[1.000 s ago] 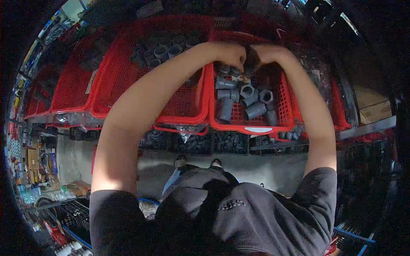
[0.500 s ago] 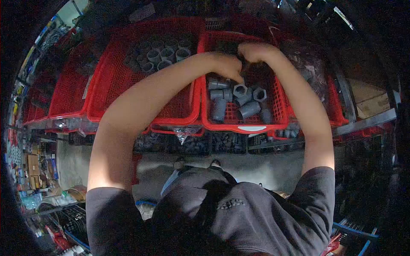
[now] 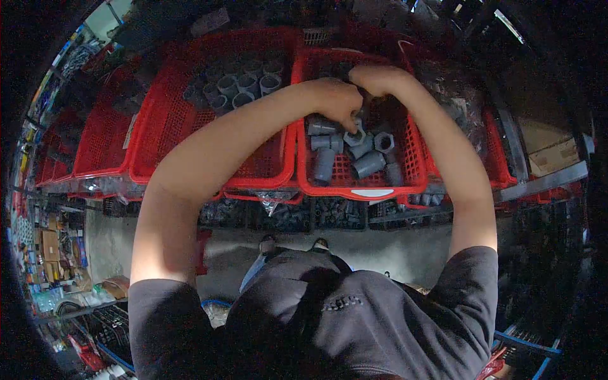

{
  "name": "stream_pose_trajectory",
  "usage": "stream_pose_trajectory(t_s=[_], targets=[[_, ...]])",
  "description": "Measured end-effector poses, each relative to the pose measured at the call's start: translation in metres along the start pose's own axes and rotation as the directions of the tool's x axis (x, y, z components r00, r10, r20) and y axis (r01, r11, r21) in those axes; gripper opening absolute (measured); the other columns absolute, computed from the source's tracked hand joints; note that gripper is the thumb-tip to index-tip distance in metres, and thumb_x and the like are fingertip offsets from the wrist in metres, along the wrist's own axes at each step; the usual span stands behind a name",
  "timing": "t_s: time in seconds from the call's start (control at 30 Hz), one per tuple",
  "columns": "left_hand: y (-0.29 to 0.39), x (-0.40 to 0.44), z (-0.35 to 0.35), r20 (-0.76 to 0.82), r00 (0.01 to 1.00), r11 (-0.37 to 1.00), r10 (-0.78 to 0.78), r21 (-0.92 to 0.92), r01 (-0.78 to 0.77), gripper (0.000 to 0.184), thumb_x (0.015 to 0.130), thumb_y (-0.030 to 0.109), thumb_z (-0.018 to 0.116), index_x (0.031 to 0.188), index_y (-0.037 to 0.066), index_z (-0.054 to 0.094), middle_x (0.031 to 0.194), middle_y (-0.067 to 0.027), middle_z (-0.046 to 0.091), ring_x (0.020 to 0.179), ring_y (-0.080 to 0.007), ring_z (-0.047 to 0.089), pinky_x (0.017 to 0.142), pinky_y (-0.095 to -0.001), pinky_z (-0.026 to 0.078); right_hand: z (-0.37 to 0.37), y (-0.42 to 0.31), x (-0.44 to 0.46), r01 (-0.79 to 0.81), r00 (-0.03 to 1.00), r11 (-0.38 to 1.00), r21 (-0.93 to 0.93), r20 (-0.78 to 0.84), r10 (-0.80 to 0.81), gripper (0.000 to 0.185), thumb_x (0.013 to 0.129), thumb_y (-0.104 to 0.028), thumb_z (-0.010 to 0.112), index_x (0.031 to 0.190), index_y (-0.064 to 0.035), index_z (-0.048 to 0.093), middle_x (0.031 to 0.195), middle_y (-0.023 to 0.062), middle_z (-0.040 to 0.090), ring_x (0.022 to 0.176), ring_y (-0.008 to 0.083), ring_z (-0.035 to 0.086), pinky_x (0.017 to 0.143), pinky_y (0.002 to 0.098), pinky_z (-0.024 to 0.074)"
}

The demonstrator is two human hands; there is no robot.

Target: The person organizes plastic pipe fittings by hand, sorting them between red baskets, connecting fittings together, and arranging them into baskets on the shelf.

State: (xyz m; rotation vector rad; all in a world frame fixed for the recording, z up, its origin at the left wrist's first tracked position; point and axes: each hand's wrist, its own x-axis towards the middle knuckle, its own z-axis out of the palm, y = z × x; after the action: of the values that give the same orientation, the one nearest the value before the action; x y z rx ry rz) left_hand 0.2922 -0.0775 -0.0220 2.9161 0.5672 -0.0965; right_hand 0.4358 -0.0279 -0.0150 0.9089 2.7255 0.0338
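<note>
My left hand (image 3: 341,101) reaches into a red plastic basket (image 3: 362,189). Its thumb points down and touches the rim of a grey hex-ended pipe fitting (image 3: 356,139), and the hand looks closed on it; the other fingers are mostly hidden. Further back in the same basket, my right hand (image 3: 378,80) bends down close beside the left. Shadow hides its fingers and anything they hold. Several more grey fittings lie loose around there, including a hex-ended one (image 3: 384,142), a tilted one (image 3: 369,164) and a plain-sided one (image 3: 325,165).
To the left, another red basket (image 3: 209,178) holds several larger grey pipe fittings (image 3: 248,82). A metal shelf rail (image 3: 551,180) runs along the right, beside a cardboard box (image 3: 552,155). Dark bins of small parts (image 3: 339,212) sit below the baskets.
My left hand has moved slightly down, and its thumb now overlaps the hex fitting's rim. The right hand has shifted a little to the left.
</note>
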Motion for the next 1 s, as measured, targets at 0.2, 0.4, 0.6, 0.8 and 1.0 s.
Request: stream_pose_trajectory(t_s=[0.2,0.4,0.6,0.8,1.0], targets=[[0.010,-0.003,-0.007,0.059,0.998,0.999,0.017,0.031,-0.019,0.037,0.064,0.037,0.057,0.071,0.001,0.058,0.066,-0.0184,0.056,0.060,-0.0331,0.054,0.056,-0.0419,0.043,-0.019,-0.020,0.001,-0.198,0.973,0.977,0.083,0.139,0.185,0.024,0.059,-0.007,0.054,0.082,0.0015,0.054,0.074,0.0192,0.055,0.066,0.0270,0.055,0.054,0.0369,0.0412],[0.009,-0.006,-0.009,-0.059,0.994,0.974,-0.095,0.202,0.105,0.033,0.065,0.033,0.056,0.071,0.001,0.058,0.070,-0.0179,0.056,0.064,-0.0332,0.054,0.058,-0.0414,0.044,-0.026,-0.014,-0.016,-0.211,0.977,0.936,0.282,0.088,0.194,0.027,0.060,-0.009,0.055,0.084,0.0021,0.054,0.072,0.0138,0.058,0.059,0.0220,0.055,0.052,0.0350,0.0434],[-0.013,-0.017,-0.029,-0.254,0.939,0.973,-0.231,-0.062,0.223,0.031,0.066,0.030,0.054,0.079,0.002,0.059,0.074,-0.0163,0.057,0.069,-0.0311,0.055,0.062,-0.0397,0.044,-0.060,0.007,-0.041,-0.237,0.971,0.866,0.440,0.125,0.203,0.042,0.064,-0.020,0.057,0.102,-0.0030,0.050,0.087,0.0108,0.058,0.075,0.0233,0.055,0.068,0.0314,0.0457],[-0.031,-0.018,-0.025,-0.641,0.674,0.922,-0.367,-0.344,0.175,0.032,0.075,0.030,0.049,0.092,0.004,0.056,0.084,-0.0175,0.056,0.077,-0.0295,0.054,0.068,-0.0373,0.042,-0.069,-0.006,-0.056,-0.099,0.958,0.891,0.444,-0.200,0.206,0.053,0.065,-0.035,0.061,0.107,-0.0047,0.049,0.109,0.0126,0.047,0.103,0.0195,0.041,0.090,0.0298,0.0297],[-0.018,-0.018,-0.020,-0.543,0.802,0.968,-0.250,-0.124,0.218,0.028,0.074,0.026,0.047,0.087,0.003,0.056,0.080,-0.0171,0.056,0.078,-0.0301,0.054,0.068,-0.0389,0.043,-0.086,-0.006,-0.073,-0.190,0.980,0.872,0.450,0.037,0.195,0.056,0.057,-0.038,0.067,0.096,-0.0006,0.054,0.097,0.0125,0.053,0.085,0.0239,0.053,0.075,0.0309,0.0423]])
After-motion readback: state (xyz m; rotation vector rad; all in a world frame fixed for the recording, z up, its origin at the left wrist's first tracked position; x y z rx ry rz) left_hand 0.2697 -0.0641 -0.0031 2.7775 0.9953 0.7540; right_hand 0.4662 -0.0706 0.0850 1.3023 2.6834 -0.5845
